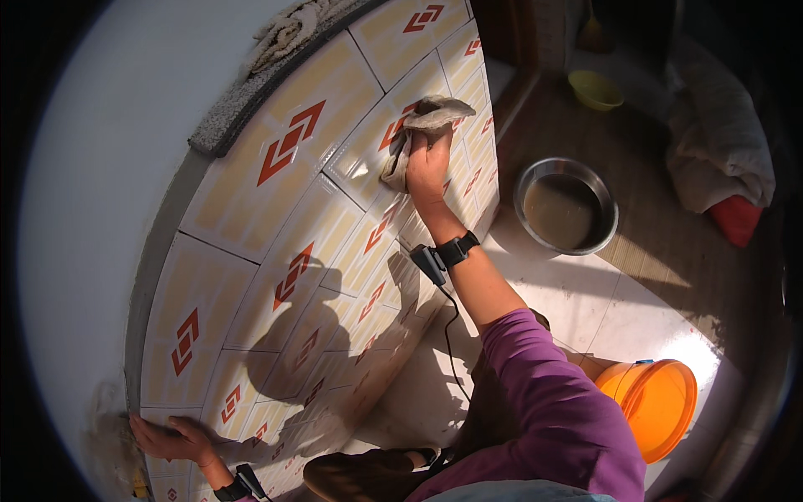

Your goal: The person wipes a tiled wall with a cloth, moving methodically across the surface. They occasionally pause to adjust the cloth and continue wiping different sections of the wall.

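Note:
My right hand [430, 164] grips a damp grey-beige cloth [439, 113] and presses it against a tiled wall [232, 207]. The tiles are cream and white with red angular marks, and dark joint lines run between them. Near the cloth the surface looks wet and shiny. Lower left, my left hand [170, 438] rests against the tiles near their upper edge, thumb apart and nothing in it. Each wrist wears a black strap with a small device. A shadow of my head and body falls across the wall.
A steel basin [526, 216] of murky water stands on the floor, with a yellow bowl [596, 91] beyond. An orange bucket [680, 401] sits at my right. A crumpled rag [285, 41] lies on the speckled stone ledge [219, 128]. A pale fabric bundle [721, 138] lies far right.

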Demonstrator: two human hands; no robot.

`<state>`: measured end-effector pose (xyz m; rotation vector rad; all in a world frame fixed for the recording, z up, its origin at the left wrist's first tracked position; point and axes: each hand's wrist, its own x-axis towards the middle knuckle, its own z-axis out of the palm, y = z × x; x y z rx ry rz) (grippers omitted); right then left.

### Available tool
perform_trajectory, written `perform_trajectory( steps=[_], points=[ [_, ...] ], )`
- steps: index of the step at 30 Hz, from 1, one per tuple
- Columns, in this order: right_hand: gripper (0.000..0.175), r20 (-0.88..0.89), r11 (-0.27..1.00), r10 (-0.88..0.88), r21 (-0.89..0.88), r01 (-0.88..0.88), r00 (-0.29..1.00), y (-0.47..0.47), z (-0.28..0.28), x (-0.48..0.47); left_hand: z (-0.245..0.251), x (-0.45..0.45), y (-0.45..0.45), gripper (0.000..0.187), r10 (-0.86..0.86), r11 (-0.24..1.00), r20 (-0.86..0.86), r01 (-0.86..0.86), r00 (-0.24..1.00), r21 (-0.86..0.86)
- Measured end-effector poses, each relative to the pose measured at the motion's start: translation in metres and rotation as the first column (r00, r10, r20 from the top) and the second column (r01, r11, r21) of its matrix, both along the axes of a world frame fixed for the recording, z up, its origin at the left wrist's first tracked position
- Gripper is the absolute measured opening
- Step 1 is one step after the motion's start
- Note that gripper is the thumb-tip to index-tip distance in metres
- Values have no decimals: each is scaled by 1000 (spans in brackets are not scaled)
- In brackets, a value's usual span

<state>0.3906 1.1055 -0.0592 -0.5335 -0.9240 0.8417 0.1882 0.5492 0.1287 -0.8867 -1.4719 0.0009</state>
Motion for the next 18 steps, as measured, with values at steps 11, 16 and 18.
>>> perform_trajectory(
  steps=[11,16,18],
  points=[
    [57,-129,861,-24,-506,-45,991,228,-112,71,2,-3,-1,81,69,997,17,-70,997,42],
    [56,-216,922,-32,-383,-55,976,150,-117,42,2,-6,-1,80,32,998,4,-32,999,60],
    [52,-223,919,-9,-385,-79,975,96,-117,24,2,-7,0,78,38,998,-21,-37,999,46]
  ],
)
